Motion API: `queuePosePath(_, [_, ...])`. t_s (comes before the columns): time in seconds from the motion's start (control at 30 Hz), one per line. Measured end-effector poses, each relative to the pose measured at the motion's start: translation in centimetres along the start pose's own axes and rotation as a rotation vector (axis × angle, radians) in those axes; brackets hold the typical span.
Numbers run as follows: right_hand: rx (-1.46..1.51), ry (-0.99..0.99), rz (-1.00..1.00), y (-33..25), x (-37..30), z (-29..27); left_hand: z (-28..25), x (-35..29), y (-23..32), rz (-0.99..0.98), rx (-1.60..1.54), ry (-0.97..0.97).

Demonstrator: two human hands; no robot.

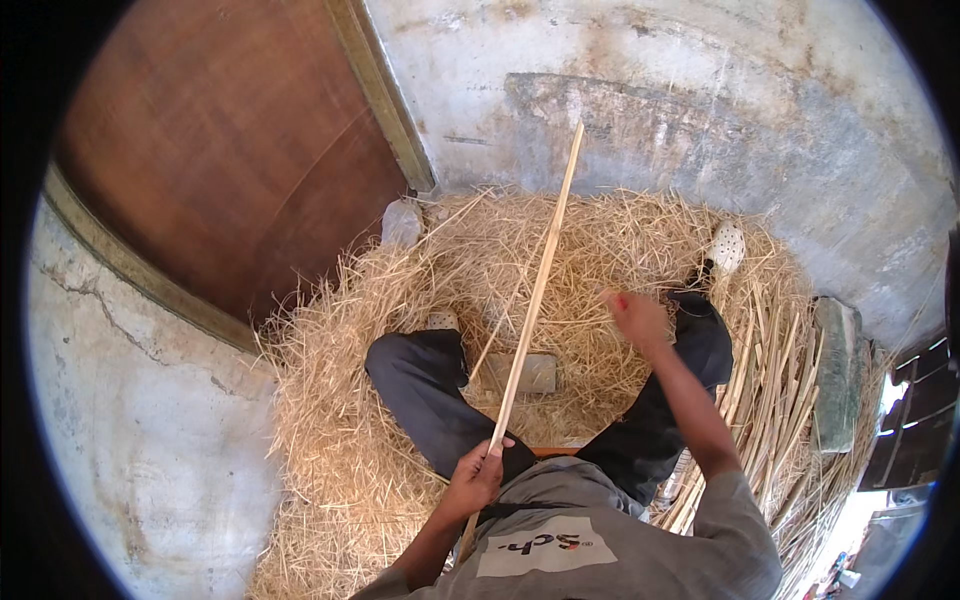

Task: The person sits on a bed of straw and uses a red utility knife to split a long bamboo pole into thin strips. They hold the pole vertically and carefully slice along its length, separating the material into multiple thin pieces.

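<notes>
The left hand (474, 480) is gripping a long pale strip (545, 270) near its lower end, with the fingers closing around it. The strip is slanting up and slightly right from this hand, its far tip standing out against the stained wall (680, 120), while its short lower end is running below the hand toward the grey shirt (640, 545).

The right hand (640, 320) is hovering up and to the right of the left one, apart from the strip, in front of the right knee. Its fingers are blurring, with some red showing at them, so I cannot tell whether it is closing on anything.

Beyond the left hand, a flat block (537, 373) is lying between the legs of the dark trousers (425, 390). Loose straw (340, 420) is spreading to the left of and beyond both hands. A spotted white shoe (728, 247) is resting beyond and right of the right hand. Down and right of that hand, many thin sticks (765, 380) are lying together, with a greenish slab (837, 375) standing beside them. Far up and left of the left hand, a brown door (240, 150) is filling the corner.
</notes>
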State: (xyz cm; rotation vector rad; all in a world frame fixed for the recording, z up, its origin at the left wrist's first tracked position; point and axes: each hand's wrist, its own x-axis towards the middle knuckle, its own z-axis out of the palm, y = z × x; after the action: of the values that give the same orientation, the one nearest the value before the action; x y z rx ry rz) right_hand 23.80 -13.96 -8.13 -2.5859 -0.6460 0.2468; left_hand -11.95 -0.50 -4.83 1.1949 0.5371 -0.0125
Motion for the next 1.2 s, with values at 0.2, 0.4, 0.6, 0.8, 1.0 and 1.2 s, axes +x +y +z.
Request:
queuePosePath(0.2, [0.018, 0.159, -0.548, -5.5, -4.3, 1.0, -0.3, -0.5, -0.9, 0.045, 0.220, 0.044])
queuePosePath(0.4, [-0.139, 0.290, -0.712, -6.0, -1.1, -0.1, -0.4, -1.9, -2.2, 0.046, 0.356, 0.115])
queuePosePath(0.6, [-0.239, 0.268, -0.599, -5.8, 2.4, -1.2, -1.1, -2.6, -3.1, 0.078, 0.345, 0.112])
queuePosePath(0.8, [-0.305, 0.282, -0.368, -2.8, 10.2, -5.0, -1.6, -3.6, -2.7, 0.021, 0.377, 0.099])
queuePosePath(1.0, [-0.385, 0.377, -0.254, -1.5, 13.6, -8.5, -2.2, -4.5, -4.7, -0.045, 0.403, 0.067])
queuePosePath(1.2, [-0.443, 0.364, -0.236, 1.3, 16.5, -11.0, -1.6, -5.3, -3.4, -0.073, 0.519, 0.034])
